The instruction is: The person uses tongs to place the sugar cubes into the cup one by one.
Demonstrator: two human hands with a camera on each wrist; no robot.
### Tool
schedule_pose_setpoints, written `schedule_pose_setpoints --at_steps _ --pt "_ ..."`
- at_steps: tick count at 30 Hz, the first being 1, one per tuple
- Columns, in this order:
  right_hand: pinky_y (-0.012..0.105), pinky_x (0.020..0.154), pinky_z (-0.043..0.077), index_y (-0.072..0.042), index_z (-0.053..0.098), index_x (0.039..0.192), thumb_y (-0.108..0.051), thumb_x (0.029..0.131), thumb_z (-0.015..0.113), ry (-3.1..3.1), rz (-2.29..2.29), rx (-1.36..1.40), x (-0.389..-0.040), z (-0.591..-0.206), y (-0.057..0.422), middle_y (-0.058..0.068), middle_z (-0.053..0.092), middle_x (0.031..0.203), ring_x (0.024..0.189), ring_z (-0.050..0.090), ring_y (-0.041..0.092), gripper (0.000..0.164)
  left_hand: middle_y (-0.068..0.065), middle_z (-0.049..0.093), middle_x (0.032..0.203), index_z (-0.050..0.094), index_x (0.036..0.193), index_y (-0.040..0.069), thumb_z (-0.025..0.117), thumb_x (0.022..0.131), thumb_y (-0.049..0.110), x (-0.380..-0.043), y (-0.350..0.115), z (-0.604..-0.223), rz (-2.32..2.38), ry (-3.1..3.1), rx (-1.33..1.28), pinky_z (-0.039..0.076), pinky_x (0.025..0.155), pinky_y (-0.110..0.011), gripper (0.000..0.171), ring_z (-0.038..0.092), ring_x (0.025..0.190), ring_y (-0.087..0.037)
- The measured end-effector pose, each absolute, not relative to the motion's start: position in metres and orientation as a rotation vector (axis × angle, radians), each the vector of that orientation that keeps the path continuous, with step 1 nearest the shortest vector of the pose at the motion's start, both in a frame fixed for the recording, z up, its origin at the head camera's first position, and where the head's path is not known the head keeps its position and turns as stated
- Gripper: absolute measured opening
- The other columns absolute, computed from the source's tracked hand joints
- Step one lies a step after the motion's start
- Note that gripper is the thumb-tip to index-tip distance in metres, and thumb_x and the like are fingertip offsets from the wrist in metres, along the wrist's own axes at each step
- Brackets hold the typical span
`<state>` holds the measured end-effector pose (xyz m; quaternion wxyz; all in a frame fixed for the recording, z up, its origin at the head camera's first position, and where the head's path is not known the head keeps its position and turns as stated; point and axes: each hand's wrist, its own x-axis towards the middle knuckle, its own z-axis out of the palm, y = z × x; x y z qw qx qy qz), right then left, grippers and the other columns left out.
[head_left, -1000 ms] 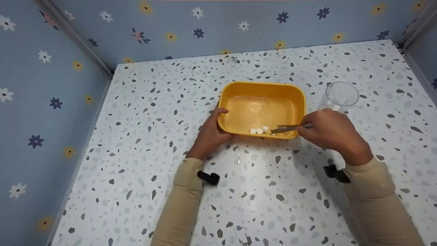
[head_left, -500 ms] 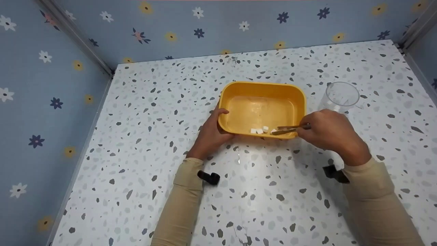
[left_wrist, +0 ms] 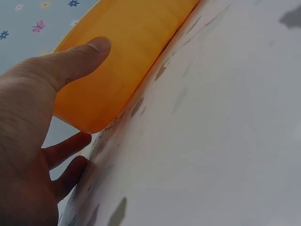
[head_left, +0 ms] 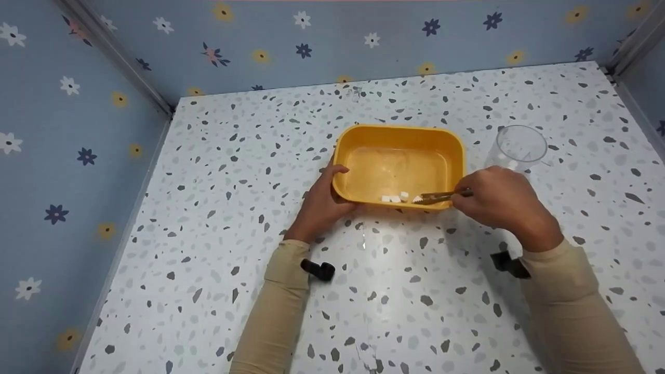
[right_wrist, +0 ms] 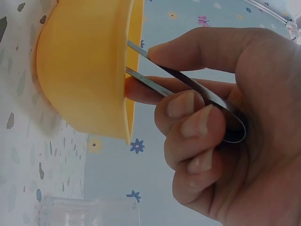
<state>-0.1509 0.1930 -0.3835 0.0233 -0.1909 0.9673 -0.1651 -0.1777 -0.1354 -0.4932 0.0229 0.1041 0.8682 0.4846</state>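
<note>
A yellow rectangular tub (head_left: 400, 171) sits on the speckled table, with several small white cubes (head_left: 396, 199) along its near inner side. My left hand (head_left: 323, 200) grips the tub's left end, thumb over the rim in the head view. In the left wrist view, that thumb (left_wrist: 89, 52) lies across the orange-looking wall. My right hand (head_left: 501, 202) pinches small metal tongs (head_left: 437, 198) at the tub's right front corner. Their arms stand apart, tips low inside beside the rightmost cube (head_left: 417, 199). In the right wrist view the tub wall hides the tips.
A clear plastic cup (head_left: 521, 143) stands right of the tub, just beyond my right hand, with some whitish pieces showing low in it. Flowered blue walls (head_left: 332, 41) border the table (head_left: 249, 135) at the back and sides.
The tongs' arms have spread from close together to apart, and the rightmost cube shows more between the tips. My left hand and the tub have stayed in place.
</note>
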Motion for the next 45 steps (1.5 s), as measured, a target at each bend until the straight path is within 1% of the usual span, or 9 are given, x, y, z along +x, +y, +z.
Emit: schedule_pose_setpoints --at_steps 5,9,12,16,20,27,34,39,45 --pt "0.033 0.046 0.036 -0.013 0.081 0.085 -0.016 0.082 0.063 2.996 -0.505 -0.581 -0.1512 -0.3850 0.1926 -0.004 0.058 0.062 0.051 0.045 0.016 0.018 0.002 0.037 0.158 0.044 0.136 0.026 0.085 0.078 0.027 -0.1786 -0.1360 -0.4940 1.491 2.698 0.319 0.032 0.113 -0.028 0.071 0.041 0.136 -0.010" --pt "0.032 0.046 0.036 -0.014 0.082 0.086 -0.017 0.083 0.064 2.981 -0.504 -0.557 -0.1520 -0.3856 0.1921 -0.004 0.058 0.061 0.050 0.046 0.016 0.018 0.001 0.036 0.159 0.044 0.137 0.026 0.085 0.079 0.027 -0.1787 -0.1361 -0.4943 1.483 2.704 0.333 0.032 0.113 -0.029 0.071 0.040 0.137 -0.010" --pt "0.032 0.045 0.036 -0.015 0.082 0.086 -0.016 0.084 0.063 2.979 -0.512 -0.575 -0.1523 -0.3852 0.1925 -0.005 0.057 0.060 0.051 0.045 0.015 0.019 0.001 0.037 0.158 0.044 0.137 0.026 0.086 0.078 0.027 -0.1790 -0.1365 -0.4950 1.484 2.708 0.335 0.035 0.111 -0.029 0.072 0.044 0.133 -0.011" --pt "0.032 0.045 0.035 -0.017 0.082 0.085 -0.016 0.085 0.062 2.978 -0.522 -0.606 -0.1517 -0.3845 0.1931 -0.006 0.055 0.058 0.051 0.045 0.014 0.020 0.001 0.044 0.153 0.044 0.137 0.025 0.086 0.078 0.030 -0.1797 -0.1373 -0.4955 1.489 2.714 0.336 0.038 0.108 -0.031 0.072 0.048 0.126 -0.011" --pt "0.032 0.045 0.035 -0.016 0.082 0.086 -0.016 0.085 0.063 2.982 -0.524 -0.605 -0.1514 -0.3843 0.1927 -0.006 0.056 0.060 0.051 0.045 0.014 0.020 -0.001 0.041 0.156 0.044 0.137 0.025 0.086 0.078 0.029 -0.1796 -0.1376 -0.4952 1.491 2.714 0.335 0.038 0.109 -0.031 0.072 0.047 0.128 -0.010" --pt "0.032 0.045 0.036 -0.015 0.081 0.085 -0.016 0.085 0.062 2.968 -0.551 -0.567 -0.1521 -0.3851 0.1917 -0.005 0.056 0.059 0.051 0.046 0.015 0.019 0.000 0.045 0.152 0.044 0.137 0.026 0.085 0.078 0.029 -0.1786 -0.1364 -0.4930 1.488 2.706 0.321 0.038 0.109 -0.030 0.072 0.048 0.127 -0.010" --pt "0.032 0.045 0.038 -0.012 0.081 0.086 -0.015 0.085 0.065 2.968 -0.578 -0.563 -0.1523 -0.3869 0.1913 -0.003 0.060 0.063 0.051 0.047 0.016 0.017 0.000 0.045 0.152 0.044 0.138 0.027 0.086 0.078 0.030 -0.1798 -0.1361 -0.4929 1.498 2.703 0.333 0.037 0.110 -0.030 0.073 0.047 0.129 -0.010" --pt "0.031 0.045 0.038 -0.011 0.080 0.086 -0.014 0.085 0.066 2.971 -0.601 -0.575 -0.1528 -0.3884 0.1910 -0.002 0.062 0.066 0.051 0.047 0.015 0.015 0.000 0.047 0.150 0.045 0.137 0.027 0.086 0.078 0.030 -0.1796 -0.1368 -0.4936 1.523 2.687 0.335 0.038 0.108 -0.029 0.073 0.049 0.126 -0.010" --pt "0.032 0.044 0.036 -0.011 0.079 0.083 -0.014 0.085 0.065 3.027 -0.613 -0.578 -0.1524 -0.3885 0.1915 -0.002 0.058 0.063 0.049 0.046 0.015 0.015 0.001 0.040 0.156 0.043 0.138 0.029 0.085 0.080 0.031 -0.1792 -0.1376 -0.4938 1.515 2.675 0.329 0.039 0.107 -0.026 0.072 0.049 0.124 -0.008"
